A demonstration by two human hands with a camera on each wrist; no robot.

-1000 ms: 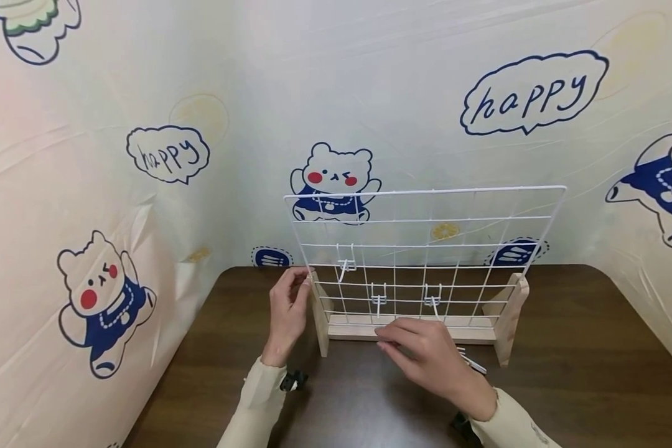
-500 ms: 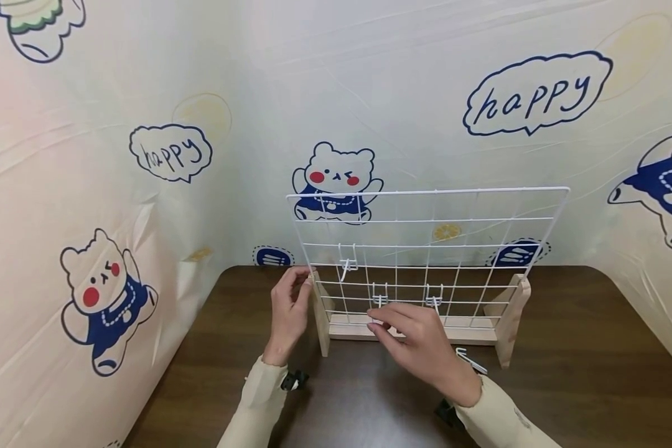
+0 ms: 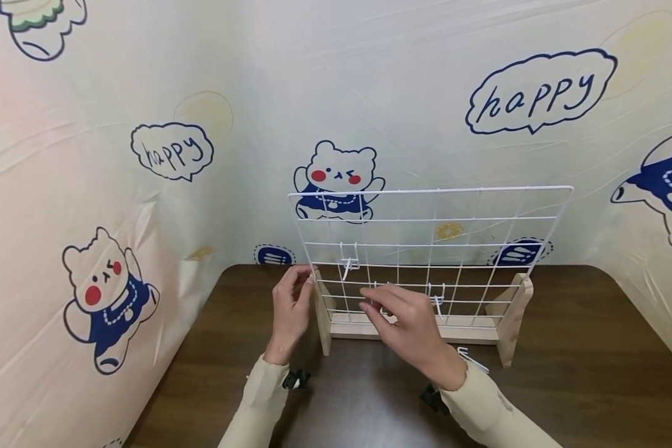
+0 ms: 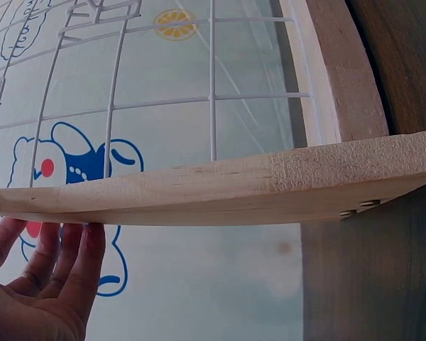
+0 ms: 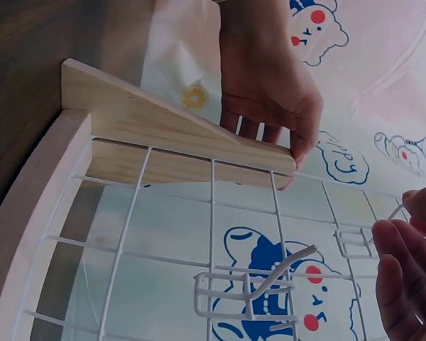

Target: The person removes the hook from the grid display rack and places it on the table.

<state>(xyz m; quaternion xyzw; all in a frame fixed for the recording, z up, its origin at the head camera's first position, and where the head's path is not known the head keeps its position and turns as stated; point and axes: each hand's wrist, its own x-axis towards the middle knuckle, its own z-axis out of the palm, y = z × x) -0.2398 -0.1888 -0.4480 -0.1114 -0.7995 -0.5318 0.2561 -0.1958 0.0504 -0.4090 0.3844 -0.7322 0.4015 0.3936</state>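
A pale cloth (image 3: 257, 93), printed with cartoon bears and the word "happy", fills the upper part and left side of the head view. A dark brown table (image 3: 582, 361) occupies the lower part. At and right of centre on the table stands a rack: a white wire grid (image 3: 430, 244), held between the two side pieces of a wooden stand (image 3: 470, 336). Cream sleeves (image 3: 260, 404) enter from the bottom edge. The left hand (image 3: 289, 311), left of centre, grasps the upper end of the stand's left side piece (image 4: 199, 192). The right hand (image 3: 411, 320), near the middle, is held before the grid, fingers bent and tips close together; whether they grasp anything cannot be told. The grid carries three white hooks. The upper hook (image 3: 350, 264), left of centre, lies just beside the right fingertips; contact is unclear. The lower left hook (image 5: 273, 275), largely hidden behind the right hand in the head view, appears low in the right wrist view. The lower right hook (image 3: 436, 301) hangs right of centre. A loose hook (image 3: 473, 361) lies on the table below the grid, partly covered by the right forearm.
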